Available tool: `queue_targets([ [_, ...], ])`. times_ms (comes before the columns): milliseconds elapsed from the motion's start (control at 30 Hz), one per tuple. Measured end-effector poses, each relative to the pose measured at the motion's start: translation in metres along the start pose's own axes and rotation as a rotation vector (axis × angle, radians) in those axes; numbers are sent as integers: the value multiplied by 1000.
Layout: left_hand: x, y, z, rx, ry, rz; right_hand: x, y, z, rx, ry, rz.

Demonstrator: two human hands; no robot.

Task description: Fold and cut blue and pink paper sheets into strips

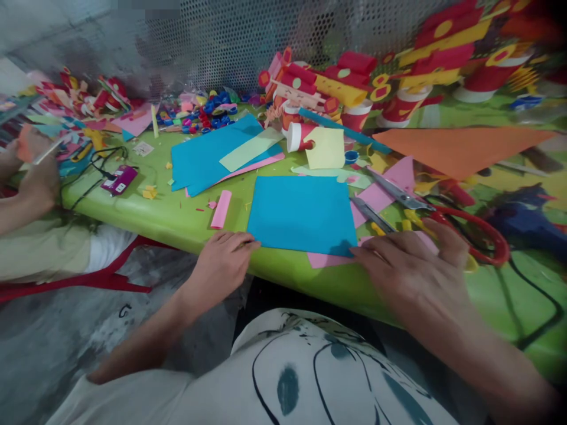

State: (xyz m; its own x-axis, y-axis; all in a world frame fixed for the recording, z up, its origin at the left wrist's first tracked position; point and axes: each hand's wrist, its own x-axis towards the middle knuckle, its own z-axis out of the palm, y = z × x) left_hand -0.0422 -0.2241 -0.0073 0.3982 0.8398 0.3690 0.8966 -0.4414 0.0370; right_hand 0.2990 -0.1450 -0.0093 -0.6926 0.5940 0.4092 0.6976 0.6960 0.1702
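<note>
A blue rectangular sheet [303, 212], foam or thick paper, lies flat at the front edge of the green table. My left hand [228, 251] pinches its lower left corner between thumb and fingers. At the lower right corner, my right hand [405, 268] holds the sheet with thumb and bent fingers. Pink paper [325, 260] shows from under the sheet at its front and right. Just beyond my right hand lie scissors with red handles [498, 242], and a grey blade [372, 213] rests beside the sheet. A rolled pink strip [221, 209] lies to its left.
Behind are a larger blue sheet [212, 150], a pale green strip [250, 149], an orange sheet [465, 147] and red-and-white paper cups with rolled decorations [403, 106]. A purple box [119, 180] with a cable sits left. Another person's hands [39, 171] work at far left.
</note>
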Motion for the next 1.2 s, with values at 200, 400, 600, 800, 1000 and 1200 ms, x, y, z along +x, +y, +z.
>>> queue_targets([
  [200, -11, -4, -9, -56, -54, 23, 4, 14, 2, -102, 51, -222],
  [400, -30, 1, -3, 59, -2, 58, 2, 13, 0, -230, 53, -300],
  [600, -32, 4, 4, 128, 98, 111, 7, 20, 4, -235, 65, -387],
  [800, -36, 4, 4, 227, 67, 158, 4, 23, 12, -174, 66, -411],
  [1000, -37, 4, 10, 258, 47, 200, 9, 26, 7, -121, 32, -404],
  [1200, -28, -3, 25, 189, 164, 91, 23, 22, -2, -96, 94, -336],
])
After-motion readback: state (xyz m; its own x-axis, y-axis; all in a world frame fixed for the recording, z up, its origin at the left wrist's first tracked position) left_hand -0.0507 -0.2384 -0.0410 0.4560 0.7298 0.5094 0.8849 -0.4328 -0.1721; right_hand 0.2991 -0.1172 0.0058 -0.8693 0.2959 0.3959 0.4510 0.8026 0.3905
